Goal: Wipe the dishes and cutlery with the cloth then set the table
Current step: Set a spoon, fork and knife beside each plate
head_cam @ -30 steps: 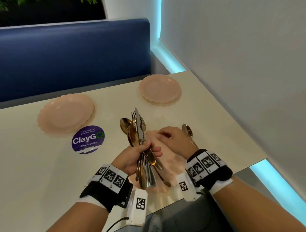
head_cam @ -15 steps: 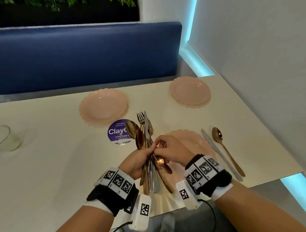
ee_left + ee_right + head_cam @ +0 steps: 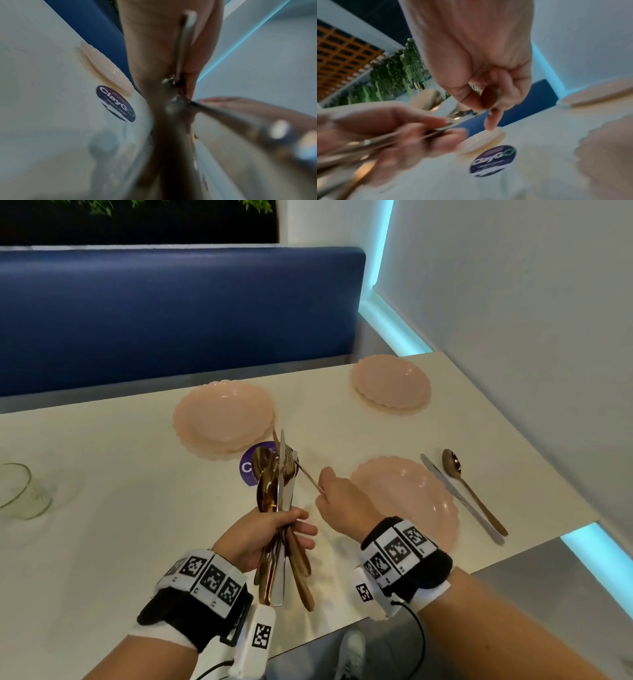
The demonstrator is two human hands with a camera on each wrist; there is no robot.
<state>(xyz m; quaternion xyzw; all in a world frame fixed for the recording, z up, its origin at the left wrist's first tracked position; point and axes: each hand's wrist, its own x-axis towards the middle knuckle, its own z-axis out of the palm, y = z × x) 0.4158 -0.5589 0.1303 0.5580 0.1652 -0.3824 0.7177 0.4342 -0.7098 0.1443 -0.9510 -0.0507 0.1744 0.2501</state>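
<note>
Two grips clamped, left hand (image 3: 263, 534) round metal cutlery bundle (image 3: 279, 508), right hand (image 3: 344, 505) pinching thin fork (image 3: 306, 475)

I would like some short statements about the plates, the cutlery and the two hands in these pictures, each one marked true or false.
1. The left hand grips a bundle of cutlery. True.
2. Four pink plates lie on the table. False: three are in view.
3. A knife and a spoon lie on the table right of the nearest plate. True.
4. The right hand is empty. False: it pinches the handle of one fork, pulled out of the bundle.
5. A cloth covers the purple sticker. False: no cloth is in view.
</note>
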